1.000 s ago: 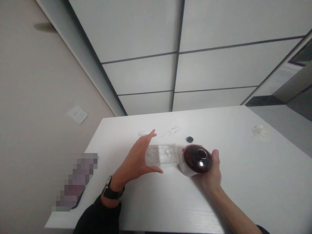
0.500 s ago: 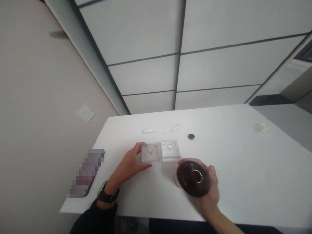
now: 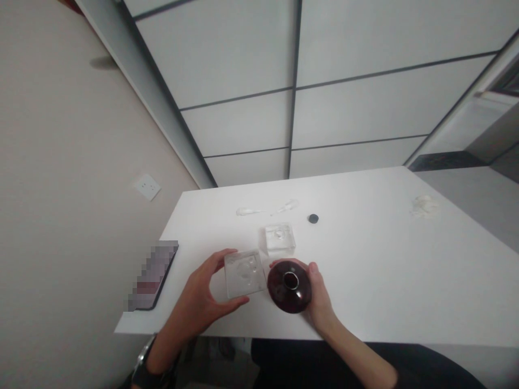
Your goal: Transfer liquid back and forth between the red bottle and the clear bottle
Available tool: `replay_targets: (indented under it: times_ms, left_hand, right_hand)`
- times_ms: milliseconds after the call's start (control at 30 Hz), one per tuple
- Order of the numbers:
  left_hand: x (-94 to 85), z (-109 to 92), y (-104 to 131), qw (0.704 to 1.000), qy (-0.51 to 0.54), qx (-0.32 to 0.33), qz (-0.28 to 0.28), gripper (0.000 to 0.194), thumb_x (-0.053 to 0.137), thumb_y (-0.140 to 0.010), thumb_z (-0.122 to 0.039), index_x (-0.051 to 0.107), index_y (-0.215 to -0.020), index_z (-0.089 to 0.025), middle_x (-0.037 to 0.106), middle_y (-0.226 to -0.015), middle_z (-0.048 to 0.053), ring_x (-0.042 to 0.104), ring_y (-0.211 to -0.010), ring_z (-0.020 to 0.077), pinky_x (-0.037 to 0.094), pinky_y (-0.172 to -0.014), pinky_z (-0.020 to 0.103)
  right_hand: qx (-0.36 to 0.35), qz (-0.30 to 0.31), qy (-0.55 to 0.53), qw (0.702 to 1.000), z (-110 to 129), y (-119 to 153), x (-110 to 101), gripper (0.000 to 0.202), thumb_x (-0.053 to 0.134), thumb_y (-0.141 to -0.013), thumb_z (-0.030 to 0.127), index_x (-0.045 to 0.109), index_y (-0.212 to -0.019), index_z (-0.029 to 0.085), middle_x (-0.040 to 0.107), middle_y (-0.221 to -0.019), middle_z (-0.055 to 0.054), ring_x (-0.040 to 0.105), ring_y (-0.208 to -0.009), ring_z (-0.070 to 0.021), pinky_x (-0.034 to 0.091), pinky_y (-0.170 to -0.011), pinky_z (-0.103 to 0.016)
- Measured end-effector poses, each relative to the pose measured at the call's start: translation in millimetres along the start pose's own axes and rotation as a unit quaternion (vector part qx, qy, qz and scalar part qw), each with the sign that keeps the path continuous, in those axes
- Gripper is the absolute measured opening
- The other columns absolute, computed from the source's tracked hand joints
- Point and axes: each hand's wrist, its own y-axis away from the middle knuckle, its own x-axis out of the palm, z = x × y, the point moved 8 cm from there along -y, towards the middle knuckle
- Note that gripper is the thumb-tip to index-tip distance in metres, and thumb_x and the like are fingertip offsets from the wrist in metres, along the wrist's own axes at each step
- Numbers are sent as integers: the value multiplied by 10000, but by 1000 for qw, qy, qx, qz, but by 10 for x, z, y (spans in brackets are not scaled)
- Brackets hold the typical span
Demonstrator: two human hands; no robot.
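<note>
- If you take the dark red bottle (image 3: 288, 297) as the hub of your clock, twelve pointing at the white panels (image 3: 243, 70), the wall socket (image 3: 148, 186) sits at ten.
- Your phone (image 3: 156, 275), its screen blurred, lies near the left edge of the white table (image 3: 365, 243), at nine.
- Your left wrist wears a dark-strapped watch (image 3: 152, 362), at eight.
- Your left hand (image 3: 203, 289) is at nine, grasping the first clear block (image 3: 245, 273), fingers along its far side, thumb along the near one. Whether its underside touches the table, you cannot tell.
- That block is just beside the bottle; whether they touch is unclear.
- One slender clear piece (image 3: 248, 212) lies at eleven.
- Your second clear block (image 3: 279, 240) rests on the table just short of twelve, near the bottle.
- Another slender clear piece (image 3: 290, 205) lies beyond it at twelve.
- The bottle itself is in your right hand (image 3: 318, 297), which wraps it from three to four o'clock, thumb on the right; its ringed top faces up toward you.
- A small dark disc (image 3: 313, 219) lies flat toward one.
- Well apart, at two, you have a whitish crumpled heap (image 3: 424, 205).
</note>
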Motion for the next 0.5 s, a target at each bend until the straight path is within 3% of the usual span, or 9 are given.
replay_targets:
  times_ms: [300, 500]
  left_hand:
    - [-229, -322, -25, 990, -110, 89, 23, 784, 907, -782, -407, 516, -1457, -320, 730, -1380, 77, 754, -1210, 318, 637, -1054, 491]
    - [-329, -459, -89, 986, -129, 95, 46, 791, 916, -760, -439, 568, -1460, -321, 751, -1355, 69, 765, -1179, 319, 632, -1054, 460]
  right_hand:
    - [-8, 50, -1, 999, 10, -2, 56, 815, 358, -963, 916, 806, -1089, 248, 794, -1094, -84, 730, -1086, -314, 565, -984, -424]
    - [7, 81, -6, 997, -46, 15, 103, 845, 324, -973, 916, 812, -983, 226, 779, -896, -76, 716, -849, -282, 568, -814, -393]
